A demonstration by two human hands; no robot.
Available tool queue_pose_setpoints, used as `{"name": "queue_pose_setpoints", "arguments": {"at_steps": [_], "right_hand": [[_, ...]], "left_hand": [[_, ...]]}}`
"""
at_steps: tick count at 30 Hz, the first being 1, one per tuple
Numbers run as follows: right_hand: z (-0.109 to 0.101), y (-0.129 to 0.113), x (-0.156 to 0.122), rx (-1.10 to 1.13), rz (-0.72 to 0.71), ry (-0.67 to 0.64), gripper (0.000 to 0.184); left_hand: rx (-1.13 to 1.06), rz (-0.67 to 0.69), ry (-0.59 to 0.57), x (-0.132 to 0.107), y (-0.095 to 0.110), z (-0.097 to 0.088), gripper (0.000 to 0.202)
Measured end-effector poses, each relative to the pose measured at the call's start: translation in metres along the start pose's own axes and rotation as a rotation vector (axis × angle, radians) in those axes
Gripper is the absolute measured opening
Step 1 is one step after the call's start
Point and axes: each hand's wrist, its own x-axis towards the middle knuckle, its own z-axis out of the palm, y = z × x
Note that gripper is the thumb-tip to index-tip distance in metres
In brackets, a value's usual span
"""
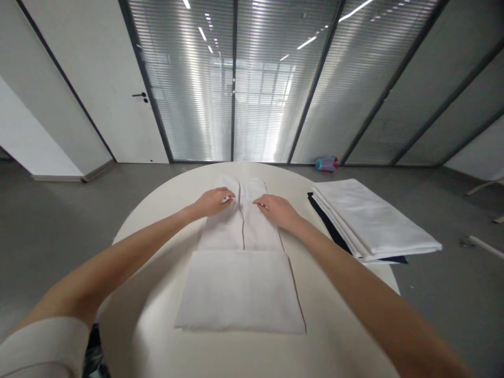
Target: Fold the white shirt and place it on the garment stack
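A long piece of white cloth [240, 289] lies on the table in front of me, its near part folded over into a flat rectangle. Two edges of its far part meet along a dark line down the middle. My left hand [214, 202] pinches the cloth left of that line, near the far end. On the other side, my right hand [277, 210] has its thumb and fingers closed on the cloth at about the same height. The exact grip under the fingertips is partly hidden.
The round white table [157, 325] carries a stack of folded white cloth [378, 215] on its right, with a dark layer underneath, overhanging the edge. A blue and pink item [326, 164] is on the floor by the glass partition. A door [106, 79] stands back left.
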Motion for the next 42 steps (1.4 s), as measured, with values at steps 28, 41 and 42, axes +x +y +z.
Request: {"name": "queue_pose_setpoints", "arguments": {"at_steps": [28,41,42], "right_hand": [[0.047,0.073,0.160,-0.200,0.177,-0.290,0.063],[-0.027,0.036,0.099,-0.331,0.081,0.176,0.028],[-0.034,0.027,0.084,-0.357,0.047,0.200,0.025]], "left_hand": [[0.154,-0.163,-0.364,0.144,-0.061,0.017,0.054],[0.345,-0.152,0.090,0.093,-0.001,-0.048,0.026],[0.365,-0.138,0.098,0.080,0.011,-0.052,0.026]]}}
